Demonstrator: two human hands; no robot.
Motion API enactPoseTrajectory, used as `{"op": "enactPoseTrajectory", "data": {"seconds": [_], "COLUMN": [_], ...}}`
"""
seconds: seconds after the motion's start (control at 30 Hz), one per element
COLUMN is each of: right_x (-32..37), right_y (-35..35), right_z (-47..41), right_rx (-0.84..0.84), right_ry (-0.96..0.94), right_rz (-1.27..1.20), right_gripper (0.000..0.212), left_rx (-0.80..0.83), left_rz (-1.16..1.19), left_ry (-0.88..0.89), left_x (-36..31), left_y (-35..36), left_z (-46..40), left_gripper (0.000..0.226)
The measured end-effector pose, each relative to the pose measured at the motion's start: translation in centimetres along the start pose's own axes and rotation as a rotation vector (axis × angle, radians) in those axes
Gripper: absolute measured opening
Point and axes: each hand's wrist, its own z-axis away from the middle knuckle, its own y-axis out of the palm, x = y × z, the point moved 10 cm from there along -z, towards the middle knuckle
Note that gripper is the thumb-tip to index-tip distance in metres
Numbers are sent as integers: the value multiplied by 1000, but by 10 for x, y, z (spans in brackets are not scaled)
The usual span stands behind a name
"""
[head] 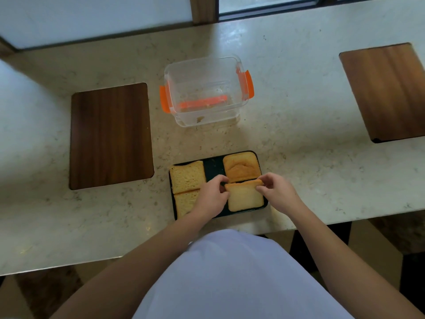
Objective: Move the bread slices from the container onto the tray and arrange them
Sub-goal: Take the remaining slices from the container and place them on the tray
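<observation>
Bread slices lie on our dark tray [212, 168], which sits at the near edge of the tabletop [299, 134], straight in front of us. We count four. One slice [187, 177] lies flat at the tray's far left, and a second [185, 202] lies just below it, edge to edge, partly covered by our left hand [212, 196]. A third, darker slice [241, 166] rests flat at the far right. The fourth, paler slice [245, 196] is at the near right, its far edge raised and touching the third.

Both hands close on this fourth slice: the left grip pinches its upper left corner, and the right hand [277, 192] pinches its upper right corner between fingertips and thumb.

Beyond the tray stands the clear container [207, 72] with orange clips; only crumbs show inside, and something orange shows through its clear walls. A wooden board [110, 134] lies to the left of it, and another board [388, 90] lies well apart at the far right.
</observation>
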Motion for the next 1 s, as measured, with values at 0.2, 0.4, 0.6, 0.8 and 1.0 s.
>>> {"op": "enactPoseTrajectory", "data": {"seconds": [0.2,0.4,0.6,0.8,1.0], "right_x": [2,1,-6,-7,30], "right_y": [-4,-3,3,6,6], "right_z": [-1,0,1,0,6], "right_rx": [-62,-74,-29,30,-56], "right_ry": [-26,2,39,89,-32], "right_rz": [220,341,349,314,219], "right_gripper": [30,32,36,43,37], "left_rx": [-8,100,88,87,-39], "left_rz": [-83,-112,-12,57,210], "left_ry": [-33,-92,-166,-176,-168], "left_x": [0,3,8,7,29], "left_y": [10,25,23,17,-21], "left_z": [-2,-1,3,2,13], "left_gripper": [40,53,57,55,29]}}
